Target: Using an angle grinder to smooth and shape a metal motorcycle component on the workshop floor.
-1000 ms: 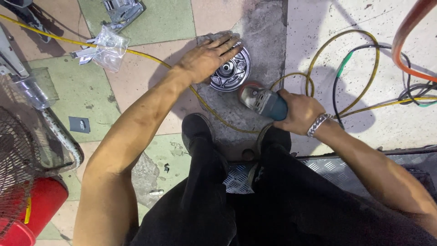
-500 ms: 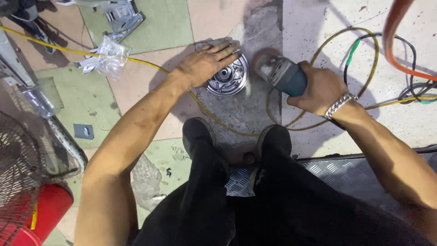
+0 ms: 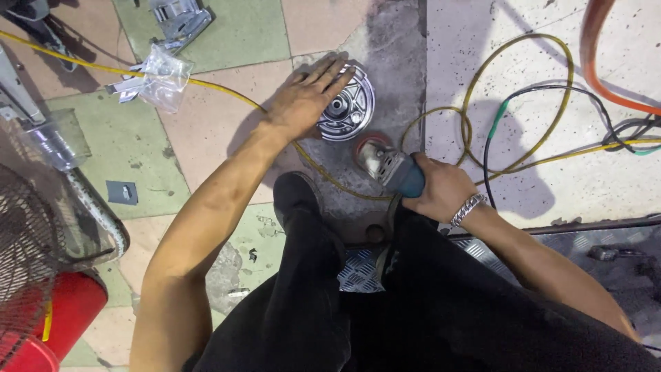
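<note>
A round shiny metal hub [image 3: 348, 109] lies flat on the tiled floor. My left hand [image 3: 303, 100] rests palm down on its left and upper rim, fingers spread over the metal. My right hand [image 3: 435, 186] grips the blue body of an angle grinder [image 3: 387, 165], whose reddish disc sits just below and to the right of the hub, close to its edge. A silver bracelet is on my right wrist. I squat over the floor with my black trousers and shoes below the hub.
Yellow cable [image 3: 482, 103] loops across the floor on the right, with black and orange hoses [image 3: 599, 69] beyond. A crumpled clear plastic bag [image 3: 162, 79] and metal parts [image 3: 179, 17] lie upper left. A fan guard [image 3: 34, 241] and red object [image 3: 48, 324] stand at left.
The grinder swung away to the right of the hub, then came back down to its lower right edge. My left hand stayed on the hub.
</note>
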